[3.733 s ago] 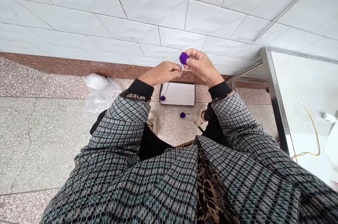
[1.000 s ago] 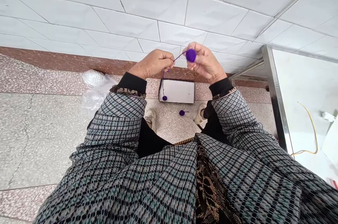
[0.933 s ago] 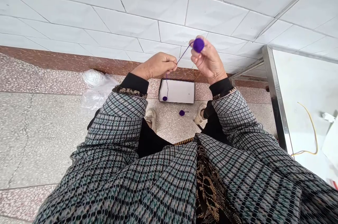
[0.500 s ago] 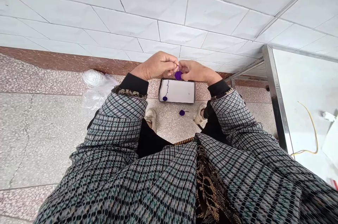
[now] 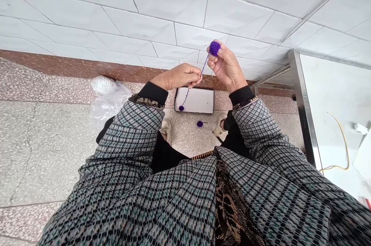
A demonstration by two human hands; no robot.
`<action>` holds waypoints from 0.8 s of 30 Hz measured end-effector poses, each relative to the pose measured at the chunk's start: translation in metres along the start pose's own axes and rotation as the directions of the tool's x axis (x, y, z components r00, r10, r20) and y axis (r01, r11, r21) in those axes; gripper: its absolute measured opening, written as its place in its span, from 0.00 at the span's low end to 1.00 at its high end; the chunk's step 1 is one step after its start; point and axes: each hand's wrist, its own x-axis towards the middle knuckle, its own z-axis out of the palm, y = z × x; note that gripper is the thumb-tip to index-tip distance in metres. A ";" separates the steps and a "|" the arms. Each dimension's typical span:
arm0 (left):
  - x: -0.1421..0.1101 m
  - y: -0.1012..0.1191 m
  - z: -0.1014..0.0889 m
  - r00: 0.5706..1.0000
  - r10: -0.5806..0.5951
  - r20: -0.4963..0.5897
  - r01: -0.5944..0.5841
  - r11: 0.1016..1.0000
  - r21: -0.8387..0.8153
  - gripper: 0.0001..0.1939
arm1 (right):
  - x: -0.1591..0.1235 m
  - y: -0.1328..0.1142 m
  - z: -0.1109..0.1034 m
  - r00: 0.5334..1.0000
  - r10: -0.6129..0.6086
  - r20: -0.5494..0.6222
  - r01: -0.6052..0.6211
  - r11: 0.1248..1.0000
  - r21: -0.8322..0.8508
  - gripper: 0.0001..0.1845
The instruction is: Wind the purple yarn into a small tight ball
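Plastic bag (image 5: 108,101) beside shallow box (image 5: 199,103)

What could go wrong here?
The yarn ball is pinched in the right hand and might slip. A tug on the strand through the left hand could drag the small ball out of the box. The ball on the floor, near the right shoe, could get stepped on.

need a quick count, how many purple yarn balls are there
3: one yarn ball in the right hand, one in the box, one on the floor.
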 end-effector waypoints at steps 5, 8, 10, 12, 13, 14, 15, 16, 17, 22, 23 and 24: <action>0.003 -0.009 0.000 0.993 -0.029 -0.112 0.020 0.996 -0.086 0.08 | 0.002 0.003 -0.014 0.982 -0.094 0.163 0.084 0.994 0.064 0.35; 0.005 -0.015 -0.001 0.972 -0.040 -0.234 0.000 0.985 -0.170 0.03 | 0.001 0.000 -0.021 0.980 -0.053 0.192 0.057 0.998 -0.017 0.32; 0.005 -0.016 0.000 0.951 -0.056 -0.304 -0.016 0.973 -0.229 0.04 | 0.001 -0.001 -0.024 0.986 -0.056 0.154 0.064 0.997 -0.044 0.34; 0.004 -0.016 0.000 0.938 -0.052 -0.344 -0.039 0.967 -0.253 0.06 | 0.001 -0.002 -0.026 0.993 -0.079 0.090 0.085 0.994 -0.066 0.35; 0.004 -0.015 0.001 0.934 -0.036 -0.355 -0.056 0.967 -0.247 0.06 | 0.001 -0.003 -0.026 0.995 -0.083 0.055 0.087 0.993 -0.082 0.35; 0.004 -0.015 0.001 0.932 -0.015 -0.363 -0.074 0.971 -0.229 0.06 | 0.001 -0.005 -0.024 0.997 -0.076 0.026 0.078 0.992 -0.101 0.34; 0.005 -0.015 0.002 0.929 0.008 -0.370 -0.089 0.975 -0.203 0.06 | 0.000 -0.007 -0.022 0.998 -0.063 0.005 0.063 0.991 -0.119 0.33; 0.006 -0.015 0.003 0.926 0.028 -0.377 -0.100 0.980 -0.173 0.06 | -0.001 -0.009 -0.019 0.999 -0.046 -0.002 0.045 0.990 -0.135 0.33; 0.007 -0.015 0.004 0.921 0.044 -0.387 -0.106 0.985 -0.140 0.06 | -0.002 -0.012 -0.016 1.000 -0.027 0.006 0.028 0.989 -0.147 0.32; 0.008 -0.014 0.004 0.888 0.080 -0.452 -0.119 0.991 -0.060 0.05 | -0.002 -0.021 -0.017 0.996 -0.012 0.086 0.019 0.996 -0.083 0.35; 0.006 -0.013 0.002 0.894 0.086 -0.440 -0.135 0.987 -0.081 0.07 | 0.000 -0.021 -0.023 0.994 -0.064 0.092 0.062 0.998 0.033 0.36; 0.003 -0.012 -0.001 0.914 0.087 -0.396 -0.144 0.983 -0.118 0.09 | 0.003 -0.020 -0.031 0.986 -0.137 0.098 0.116 0.974 0.196 0.36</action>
